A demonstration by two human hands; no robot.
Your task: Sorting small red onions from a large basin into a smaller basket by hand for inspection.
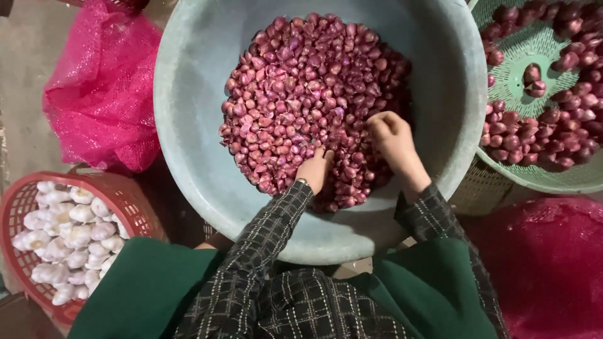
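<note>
A big pale grey-green basin [188,94] holds a heap of small red shallots [301,88]. My left hand [315,168] rests on the near edge of the heap, fingers curled down into the shallots. My right hand [391,137] sits on the heap a little farther right, fingers bent as if pinching shallots; whether either hand holds any is hidden. Both arms wear dark checked sleeves.
A green perforated basket [534,47] with larger red shallots [565,119] stands at the right. A red basket [119,194] of white garlic bulbs [66,235] sits at the lower left. Pink mesh sacks lie at the upper left [100,88] and lower right [546,263].
</note>
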